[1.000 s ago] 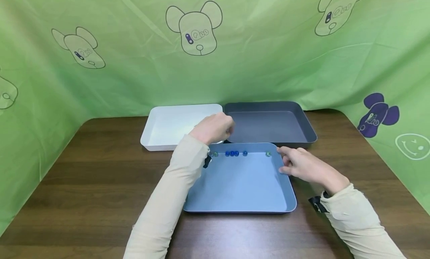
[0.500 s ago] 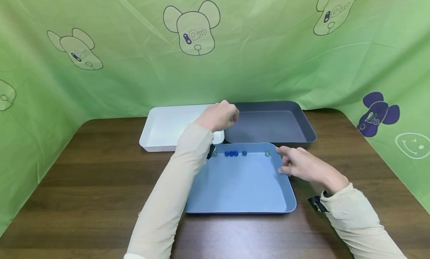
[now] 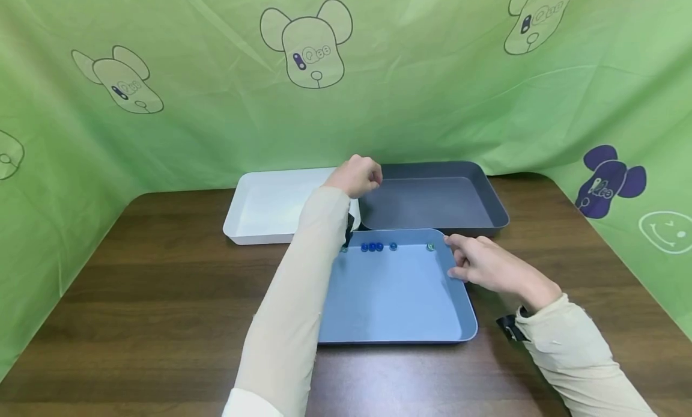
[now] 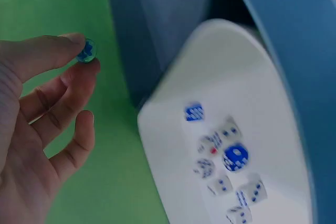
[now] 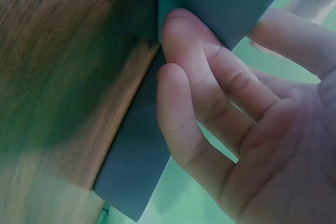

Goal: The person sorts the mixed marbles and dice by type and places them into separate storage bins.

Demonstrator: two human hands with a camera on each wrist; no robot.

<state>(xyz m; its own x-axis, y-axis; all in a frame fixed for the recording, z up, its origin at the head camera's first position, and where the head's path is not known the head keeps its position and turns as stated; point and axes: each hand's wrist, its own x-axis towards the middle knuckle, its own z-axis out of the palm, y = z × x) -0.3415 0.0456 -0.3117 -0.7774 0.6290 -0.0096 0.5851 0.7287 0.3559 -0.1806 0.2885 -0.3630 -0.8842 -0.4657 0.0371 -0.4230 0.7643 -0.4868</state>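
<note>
Glass marble (image 4: 88, 51) with blue inside, pinched in the left hand (image 3: 354, 175) between thumb and finger, held near the white tray (image 3: 276, 200) and dark grey tray (image 3: 432, 194), blue tray (image 3: 400, 297) gripped at its right rim by the right hand (image 3: 494, 264), other marbles (image 3: 372, 247) inside along that tray's far wall.

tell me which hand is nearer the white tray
Left. The left hand is by the back right corner of the white tray; the right hand is farther off, holding the right side of the blue tray.
</note>
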